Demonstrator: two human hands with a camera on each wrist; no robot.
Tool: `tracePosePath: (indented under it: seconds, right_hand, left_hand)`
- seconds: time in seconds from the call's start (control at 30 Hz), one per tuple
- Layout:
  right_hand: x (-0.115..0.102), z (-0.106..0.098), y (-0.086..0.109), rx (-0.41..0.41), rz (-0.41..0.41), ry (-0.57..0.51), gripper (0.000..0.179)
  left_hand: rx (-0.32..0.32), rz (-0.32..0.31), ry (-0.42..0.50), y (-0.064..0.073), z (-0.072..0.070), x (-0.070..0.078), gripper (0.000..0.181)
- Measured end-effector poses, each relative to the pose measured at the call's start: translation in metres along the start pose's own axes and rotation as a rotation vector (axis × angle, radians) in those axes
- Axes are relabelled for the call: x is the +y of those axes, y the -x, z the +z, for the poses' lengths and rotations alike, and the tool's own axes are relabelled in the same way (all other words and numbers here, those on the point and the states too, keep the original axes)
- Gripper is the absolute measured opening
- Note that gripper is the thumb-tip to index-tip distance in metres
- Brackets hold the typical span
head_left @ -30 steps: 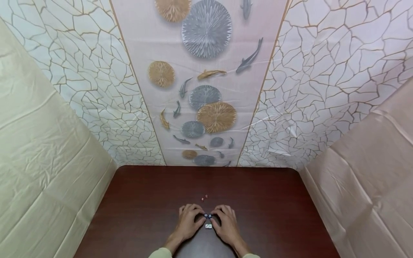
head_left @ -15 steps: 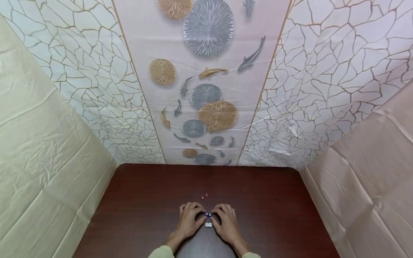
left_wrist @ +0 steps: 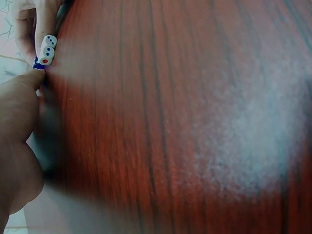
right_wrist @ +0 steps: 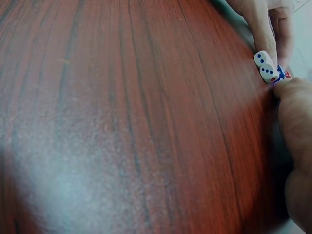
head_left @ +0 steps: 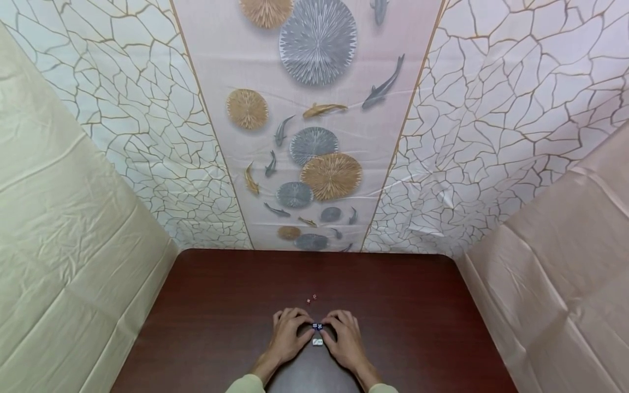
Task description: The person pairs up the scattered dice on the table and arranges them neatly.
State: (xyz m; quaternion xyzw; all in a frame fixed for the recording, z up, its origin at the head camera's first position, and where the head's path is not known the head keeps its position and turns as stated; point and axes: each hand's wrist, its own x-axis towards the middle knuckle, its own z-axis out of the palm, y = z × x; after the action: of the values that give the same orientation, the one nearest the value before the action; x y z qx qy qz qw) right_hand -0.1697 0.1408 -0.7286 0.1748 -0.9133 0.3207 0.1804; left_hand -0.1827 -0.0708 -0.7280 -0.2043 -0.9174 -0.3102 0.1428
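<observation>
Two blue dice sit side by side, seemingly touching, between my hands in the head view. My left hand (head_left: pixel 289 334) pinches the left blue die (head_left: pixel 315 326) between thumb and index finger. On the other side, my right hand (head_left: pixel 345 337) has its thumb and index finger at the right blue die (head_left: pixel 320 327) in the same way. Just nearer to me lies a touching pair of white dice (head_left: pixel 318 342). Both wrist views show the white dice (left_wrist: pixel 47 51) (right_wrist: pixel 266 67) in front, partly hiding the blue ones (left_wrist: pixel 37 64) (right_wrist: pixel 280 73).
Beyond the hands lie two small red dice, one (head_left: pixel 308 301) slightly nearer and left of the other (head_left: pixel 315 297). Everything rests on a dark reddish-brown table (head_left: pixel 216 295). A patterned cloth (head_left: pixel 314 218) hangs behind it, with plain cloth at both sides.
A second ago a small gap showed between the blue dice; the left one has moved right against the other. The hands have barely moved, and the head view has shifted slightly.
</observation>
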Motion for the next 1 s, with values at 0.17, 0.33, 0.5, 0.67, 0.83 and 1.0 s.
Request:
tracePosePath:
  seconds: [0.17, 0.33, 0.5, 0.67, 0.83, 1.0]
  right_hand:
    - [0.0003, 0.0003, -0.0003, 0.004, 0.001, 0.0, 0.02]
    - [0.0011, 0.0004, -0.0005, 0.0, 0.006, -0.001, 0.02]
    - [0.0016, 0.0009, -0.0006, -0.003, 0.01, -0.006, 0.02]
    - [0.0015, 0.001, -0.0004, -0.004, 0.015, -0.008, 0.02]
    - [0.0017, 0.001, -0.0004, -0.018, 0.03, -0.019, 0.02]
    - [0.0005, -0.0014, -0.0012, -0.029, 0.042, -0.033, 0.021]
  left_hand:
    - [-0.022, -0.025, 0.032, 0.0007, 0.0002, -0.002, 0.015]
    - [0.001, 0.0, 0.012, 0.0012, 0.0007, -0.0015, 0.017]
    - [0.024, 0.015, -0.003, 0.0019, 0.0016, -0.0016, 0.017]
    - [0.018, 0.013, -0.003, 0.0019, 0.0, -0.001, 0.017]
    - [0.023, 0.029, -0.005, 0.0017, -0.0002, -0.0012, 0.018]
    - [0.001, 0.018, 0.005, 0.0017, -0.0004, -0.0011, 0.018]
